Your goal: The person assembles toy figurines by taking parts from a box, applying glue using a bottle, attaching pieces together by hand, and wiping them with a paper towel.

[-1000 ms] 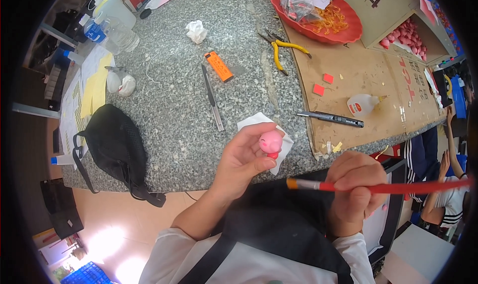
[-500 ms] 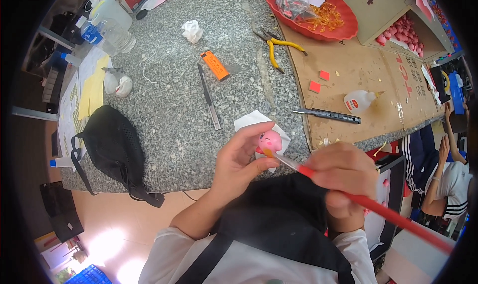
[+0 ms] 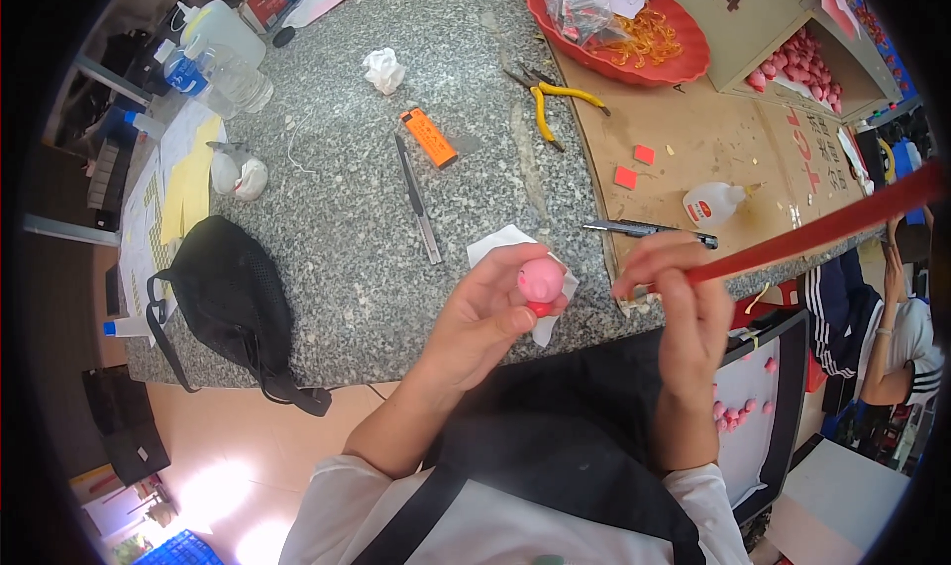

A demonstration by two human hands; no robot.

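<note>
My left hand [image 3: 485, 312] holds a small pink ball-shaped figure [image 3: 540, 282] with a red base, pinched between thumb and fingers above the counter's front edge. My right hand [image 3: 679, 303] grips a long red brush [image 3: 822, 230] whose handle runs up to the right; its tip end sits by my fingers, a little right of the figure. A white paper piece [image 3: 498, 246] lies on the counter under the figure.
On the grey stone counter [image 3: 347, 218] lie a craft knife [image 3: 418, 201], an orange lighter [image 3: 429, 138], yellow-handled pliers [image 3: 551, 102], a pen [image 3: 649, 230], a glue bottle [image 3: 713, 205], a red tray [image 3: 634, 30], cardboard sheets and a box of pink pieces [image 3: 804, 68]. A black bag [image 3: 228, 303] hangs at the left edge.
The brush has swung from touching the figure, handle pointing down right, to pulled away with the handle pointing up right. My left hand keeps the figure in nearly the same place.
</note>
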